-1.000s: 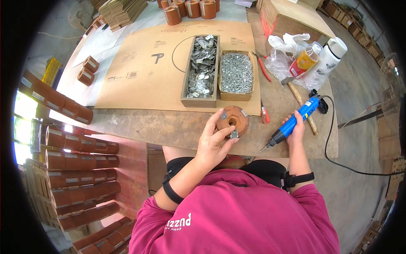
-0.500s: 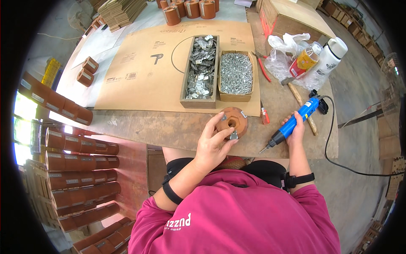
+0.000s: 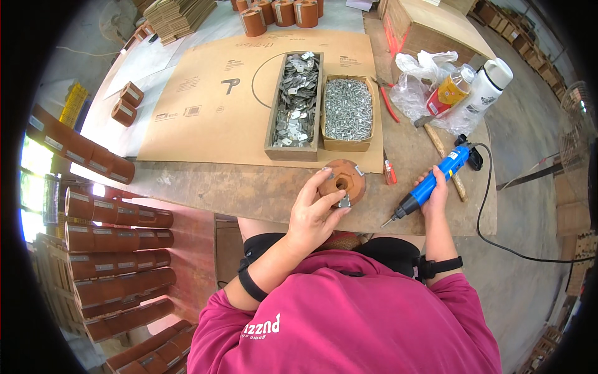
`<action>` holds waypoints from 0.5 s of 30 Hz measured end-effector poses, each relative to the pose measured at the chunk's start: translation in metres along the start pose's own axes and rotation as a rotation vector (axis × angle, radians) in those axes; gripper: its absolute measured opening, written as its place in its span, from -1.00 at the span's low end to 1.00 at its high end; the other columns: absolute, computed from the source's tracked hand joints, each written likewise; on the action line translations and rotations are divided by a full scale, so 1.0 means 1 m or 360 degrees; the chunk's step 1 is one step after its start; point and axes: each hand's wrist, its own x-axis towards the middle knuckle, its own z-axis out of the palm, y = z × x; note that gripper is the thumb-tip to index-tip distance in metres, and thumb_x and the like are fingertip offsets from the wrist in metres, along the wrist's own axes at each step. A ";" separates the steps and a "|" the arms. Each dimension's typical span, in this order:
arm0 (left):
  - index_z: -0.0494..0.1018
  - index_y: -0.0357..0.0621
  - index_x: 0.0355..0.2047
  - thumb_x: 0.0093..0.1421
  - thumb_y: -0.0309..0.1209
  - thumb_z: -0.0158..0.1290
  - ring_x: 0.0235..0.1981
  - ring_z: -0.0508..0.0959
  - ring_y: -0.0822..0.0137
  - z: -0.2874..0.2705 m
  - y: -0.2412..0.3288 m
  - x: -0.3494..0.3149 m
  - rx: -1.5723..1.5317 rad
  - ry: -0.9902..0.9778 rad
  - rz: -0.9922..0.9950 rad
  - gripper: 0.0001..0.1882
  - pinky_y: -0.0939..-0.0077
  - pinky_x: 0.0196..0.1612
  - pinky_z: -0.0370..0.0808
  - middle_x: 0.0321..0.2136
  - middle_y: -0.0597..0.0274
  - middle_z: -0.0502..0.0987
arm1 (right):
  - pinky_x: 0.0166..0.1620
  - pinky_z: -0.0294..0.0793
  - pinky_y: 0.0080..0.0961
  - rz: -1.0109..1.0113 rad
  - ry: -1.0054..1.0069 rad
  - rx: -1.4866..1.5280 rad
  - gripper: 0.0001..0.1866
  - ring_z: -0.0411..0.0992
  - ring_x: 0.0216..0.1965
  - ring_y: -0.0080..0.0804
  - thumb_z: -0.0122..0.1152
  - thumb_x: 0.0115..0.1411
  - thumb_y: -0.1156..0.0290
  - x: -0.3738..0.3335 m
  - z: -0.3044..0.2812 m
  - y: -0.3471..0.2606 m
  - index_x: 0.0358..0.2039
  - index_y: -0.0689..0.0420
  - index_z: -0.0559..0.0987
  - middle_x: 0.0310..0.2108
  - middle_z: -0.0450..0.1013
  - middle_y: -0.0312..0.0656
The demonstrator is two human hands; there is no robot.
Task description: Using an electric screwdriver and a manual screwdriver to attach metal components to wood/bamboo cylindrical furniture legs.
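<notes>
My left hand (image 3: 316, 210) grips a round reddish-brown block (image 3: 354, 179) with a hole in its middle, at the near edge of the bench. A small metal plate (image 3: 344, 202) lies against the block's face by my fingertips, and more metal pieces sit round its rim. My right hand (image 3: 438, 194) is wrapped round a blue and black electric screwdriver (image 3: 430, 187). Its bit points down and left, apart from the block. Beyond the block stand a wooden box (image 3: 269, 149) of metal plates and a cardboard box (image 3: 344, 144) of screws.
A small red-handled screwdriver (image 3: 390, 172), red-handled pliers (image 3: 390, 103) and a hammer (image 3: 460, 185) lie to the right. Behind them are a bottle (image 3: 448, 93) and a white flask (image 3: 489, 84). The tool's black cord (image 3: 489, 212) trails right. Brown cylinders (image 3: 118, 240) are stacked at left.
Both hands keep nearly the same places and grips. The block has turned slightly under my left hand, and the view has shifted a little.
</notes>
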 end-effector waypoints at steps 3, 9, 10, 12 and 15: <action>0.46 -0.21 -0.36 -0.26 -0.54 0.23 -0.04 0.34 0.02 -0.001 -0.002 0.000 0.0050 -0.0026 0.0036 -0.65 0.35 -0.10 0.37 -0.03 -0.07 0.22 | -0.50 0.39 -0.44 0.0008 0.0000 0.0010 -0.73 0.32 -0.57 -0.42 0.13 -0.02 0.27 0.001 0.000 0.001 -0.39 0.12 0.30 -0.57 0.28 -0.23; 0.39 -0.21 -0.22 -0.20 -0.45 0.22 -0.07 0.34 0.02 -0.012 0.008 0.014 0.0194 -0.0080 0.0055 -0.54 0.34 -0.13 0.36 0.02 -0.08 0.16 | -0.50 0.39 -0.43 0.0000 -0.0003 0.0009 -0.73 0.32 -0.57 -0.41 0.13 -0.02 0.27 0.001 -0.001 0.000 -0.39 0.13 0.30 -0.57 0.28 -0.22; 0.36 -0.21 -0.18 -0.17 -0.41 0.20 -0.08 0.33 0.00 -0.016 0.010 0.023 0.0272 -0.0079 0.0100 -0.52 0.33 -0.14 0.36 0.03 -0.09 0.15 | -0.51 0.39 -0.43 0.0004 0.0010 0.0007 -0.73 0.32 -0.57 -0.40 0.13 -0.02 0.27 0.001 -0.001 0.000 -0.39 0.14 0.30 -0.57 0.28 -0.22; 0.33 -0.24 -0.15 -0.09 -0.36 0.14 -0.09 0.34 -0.02 -0.020 0.008 0.052 0.0315 -0.0067 0.0161 -0.53 0.34 -0.13 0.35 -0.01 -0.10 0.19 | -0.51 0.39 -0.43 0.0000 0.0005 0.0016 -0.73 0.33 -0.57 -0.40 0.13 -0.02 0.28 0.002 -0.001 -0.001 -0.39 0.14 0.31 -0.57 0.28 -0.22; 0.35 -0.20 -0.20 -0.05 -0.37 0.09 -0.17 0.38 0.04 -0.014 -0.010 0.103 0.0332 -0.0260 0.0139 -0.63 0.30 -0.20 0.37 -0.19 0.03 0.36 | -0.51 0.40 -0.43 -0.0006 0.0020 0.0017 -0.73 0.33 -0.57 -0.40 0.13 -0.02 0.28 0.003 -0.003 -0.001 -0.40 0.14 0.31 -0.58 0.28 -0.22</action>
